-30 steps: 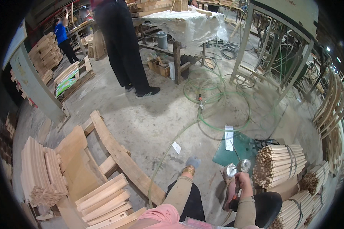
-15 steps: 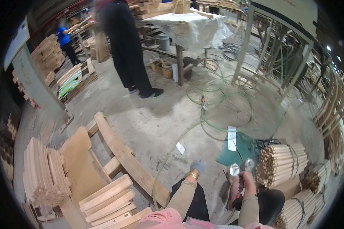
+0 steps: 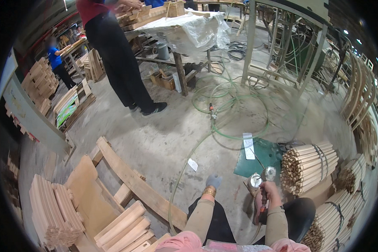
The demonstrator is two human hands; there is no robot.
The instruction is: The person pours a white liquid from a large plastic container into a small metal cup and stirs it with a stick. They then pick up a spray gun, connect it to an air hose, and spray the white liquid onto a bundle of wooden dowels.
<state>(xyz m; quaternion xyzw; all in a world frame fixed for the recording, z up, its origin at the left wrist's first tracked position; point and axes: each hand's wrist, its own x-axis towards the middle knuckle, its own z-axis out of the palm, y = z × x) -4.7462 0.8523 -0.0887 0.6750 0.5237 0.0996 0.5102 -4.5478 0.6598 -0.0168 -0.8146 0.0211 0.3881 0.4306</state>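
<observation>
My left hand [image 3: 214, 181], in a grey-blue glove with a gold bracelet at the wrist, is over my left knee; its fingers are too indistinct to read. My bare right hand [image 3: 272, 192] is closed around an air tool [image 3: 263, 200] with a red and black lower end, and a hose runs down from it. A shiny, rounded silver piece [image 3: 269, 173] is just above that hand. Beside it stands a silver can [image 3: 255, 181]. A thin rod slants up behind them over a green sheet [image 3: 262, 159].
Banded bundles of wooden rods [image 3: 308, 168] lie on the right. Stacked slats [image 3: 52, 212] and a wooden frame [image 3: 134, 172] lie on the left. A green hose [image 3: 239, 136] coils across the floor. A person [image 3: 119, 63] stands at a plastic-covered table [image 3: 189, 27].
The whole view has shifted slightly, with the standing person and table moving left and upward. The person's hands now show at the table. My right hand still grips the air tool.
</observation>
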